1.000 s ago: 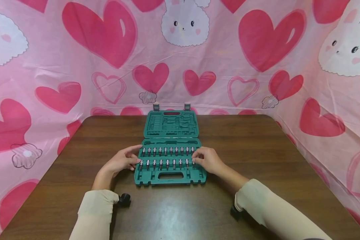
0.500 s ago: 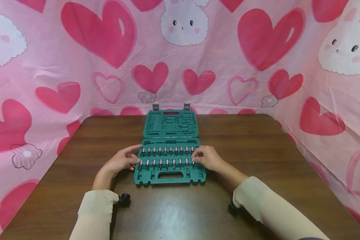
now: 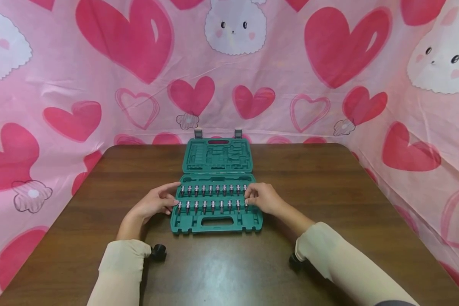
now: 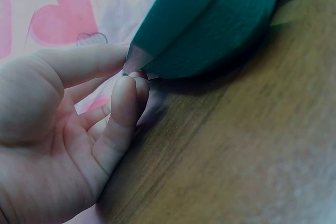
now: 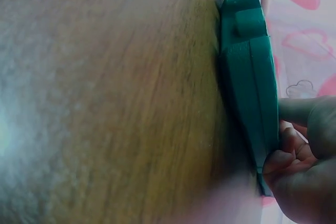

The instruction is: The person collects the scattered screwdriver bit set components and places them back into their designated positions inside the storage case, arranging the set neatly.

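Observation:
In the head view a green plastic case lies unfolded on the table, its lid leaning back. Two rows of silver bit sockets with dark tips fill its tray. My left hand holds the case's left edge, thumb on the rim and index finger stretched along the side; the left wrist view shows thumb and fingertips meeting at the case's corner. At the opposite end, my right hand pinches the rightmost bit socket of the front row between thumb and index finger, which partly cover it.
The brown wooden table carries the case near its middle. Two metal latches stick up from the lid. A pink cloth with hearts and rabbits hangs behind and along both sides. Black wrist cameras sit below the sleeves.
Both hands keep their places at the case. My right forearm has shifted slightly up and left, and the head view has tilted a little.

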The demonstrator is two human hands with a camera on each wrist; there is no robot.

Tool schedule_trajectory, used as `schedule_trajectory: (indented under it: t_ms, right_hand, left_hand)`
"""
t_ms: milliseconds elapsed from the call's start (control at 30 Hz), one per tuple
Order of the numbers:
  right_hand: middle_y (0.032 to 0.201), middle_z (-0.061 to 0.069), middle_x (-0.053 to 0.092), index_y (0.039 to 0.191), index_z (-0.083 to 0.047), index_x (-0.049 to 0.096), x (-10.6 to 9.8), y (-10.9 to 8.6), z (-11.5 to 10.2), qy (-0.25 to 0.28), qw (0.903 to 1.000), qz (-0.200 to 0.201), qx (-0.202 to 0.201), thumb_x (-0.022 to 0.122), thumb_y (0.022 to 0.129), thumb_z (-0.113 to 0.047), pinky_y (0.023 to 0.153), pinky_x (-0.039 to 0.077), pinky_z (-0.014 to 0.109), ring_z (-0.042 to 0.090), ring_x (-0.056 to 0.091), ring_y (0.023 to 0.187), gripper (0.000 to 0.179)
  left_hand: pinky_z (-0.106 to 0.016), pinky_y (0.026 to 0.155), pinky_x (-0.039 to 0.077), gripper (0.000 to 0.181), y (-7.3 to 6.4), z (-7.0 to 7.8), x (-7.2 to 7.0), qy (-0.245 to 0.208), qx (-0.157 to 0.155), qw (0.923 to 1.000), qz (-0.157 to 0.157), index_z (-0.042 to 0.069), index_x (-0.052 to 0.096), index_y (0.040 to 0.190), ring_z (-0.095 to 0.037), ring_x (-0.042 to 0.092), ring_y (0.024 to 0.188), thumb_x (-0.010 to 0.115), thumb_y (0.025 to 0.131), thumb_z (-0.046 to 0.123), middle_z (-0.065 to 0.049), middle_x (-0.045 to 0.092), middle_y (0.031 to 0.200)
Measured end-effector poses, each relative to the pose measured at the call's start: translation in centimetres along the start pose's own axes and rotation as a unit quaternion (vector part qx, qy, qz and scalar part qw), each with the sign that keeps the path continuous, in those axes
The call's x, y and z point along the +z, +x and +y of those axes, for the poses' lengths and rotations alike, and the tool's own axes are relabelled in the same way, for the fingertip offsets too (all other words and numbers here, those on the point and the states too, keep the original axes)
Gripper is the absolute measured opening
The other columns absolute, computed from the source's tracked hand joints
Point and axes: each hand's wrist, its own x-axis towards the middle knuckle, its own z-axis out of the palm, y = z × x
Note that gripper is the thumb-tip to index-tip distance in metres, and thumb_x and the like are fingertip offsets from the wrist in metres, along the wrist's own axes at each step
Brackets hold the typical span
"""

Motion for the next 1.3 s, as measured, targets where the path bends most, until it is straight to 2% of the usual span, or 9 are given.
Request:
schedule_trajectory:
  t_ms: [133, 400, 767, 1067, 1300]
  right_hand:
    - [0.069, -0.001, 0.056, 0.081, -0.013, 0.067, 0.0, 0.0, 0.1, 0.000, 1.0000, 0.001, -0.004, 0.077, 0.083, -0.009, 0.061, 0.046, 0.031, 0.018, 0.052, 0.067, 0.011]
    - [0.069, -0.001, 0.056, 0.083, -0.013, 0.068, -0.1, -0.2, 0.4, 0.015, 0.9997, 0.021, -0.004, 0.078, 0.083, -0.009, 0.061, 0.045, 0.031, 0.017, 0.052, 0.066, 0.011]
    - [0.072, 0.001, 0.059, 0.088, -0.010, 0.070, -0.9, -0.2, 0.6, 0.042, 0.9990, 0.011, -0.009, 0.076, 0.085, -0.007, 0.063, 0.048, 0.030, 0.019, 0.054, 0.070, 0.007]
    - [0.079, 0.002, 0.061, 0.096, -0.012, 0.072, -0.8, -0.3, 0.8, 0.063, 0.9953, 0.068, 0.029, 0.072, 0.089, -0.010, 0.067, 0.050, 0.033, 0.023, 0.055, 0.077, 0.007]
    - [0.083, 0.003, 0.062, 0.100, -0.009, 0.070, -0.4, 0.6, 1.1, 0.074, 0.9912, 0.107, 0.021, 0.073, 0.088, -0.011, 0.066, 0.049, 0.033, 0.023, 0.055, 0.078, 0.013]
  left_hand:
    - [-0.034, 0.068, 0.056, 0.063, 0.0, 0.0, -0.1, -0.001, -0.004, 1.0000, 0.002, 0.012, 0.037, 0.150, -0.026, 0.060, 0.078, 0.065, 0.093, 0.011, -0.015, 0.065, 0.094]
    - [-0.034, 0.068, 0.055, 0.065, 0.2, 0.3, 0.0, 0.002, 0.012, 0.9999, -0.004, 0.009, 0.034, 0.151, -0.024, 0.060, 0.077, 0.064, 0.094, 0.011, -0.014, 0.065, 0.094]
    - [-0.033, 0.069, 0.055, 0.064, 0.4, 0.7, 0.2, 0.001, 0.014, 0.9999, -0.007, 0.008, 0.033, 0.151, -0.023, 0.060, 0.079, 0.063, 0.095, 0.011, -0.013, 0.065, 0.094]
    - [-0.034, 0.067, 0.056, 0.069, 0.5, 0.5, 0.3, -0.011, 0.018, 0.9998, 0.000, 0.009, 0.029, 0.153, -0.023, 0.061, 0.076, 0.064, 0.093, 0.008, -0.016, 0.066, 0.093]
    - [-0.035, 0.067, 0.056, 0.070, -0.1, 0.3, -0.1, -0.012, 0.012, 0.9999, -0.003, 0.008, 0.027, 0.154, -0.024, 0.060, 0.073, 0.064, 0.094, 0.009, -0.015, 0.065, 0.092]
